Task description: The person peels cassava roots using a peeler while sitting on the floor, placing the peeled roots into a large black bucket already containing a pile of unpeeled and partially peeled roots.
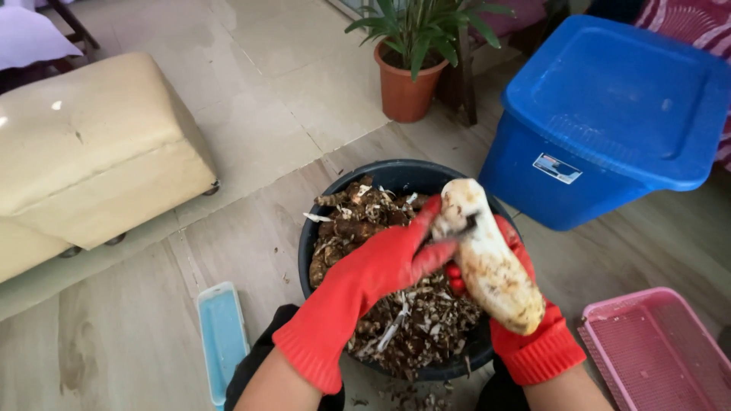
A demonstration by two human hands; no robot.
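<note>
Tiled floor (289, 91), cream ottoman (91, 152) left, potted plant (407, 68) and blue bin (609, 114) behind. Both hands red-gloved. Right hand (525, 304) wraps a pale peeled root (491, 262) above the dark basin (388, 173) of peelings; left hand (388, 259) presses fingers on its upper end. Pink basket (662, 350) right.

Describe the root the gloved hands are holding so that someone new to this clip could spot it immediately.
Start at the big blue lidded bin at upper right, then drop to the dark round tub of brown peelings beside it. Above that tub, the left hand and right hand, both in red gloves, grip a long peeled root. It is pale cream with brown specks, unlike the dark unpeeled pieces below.
</note>
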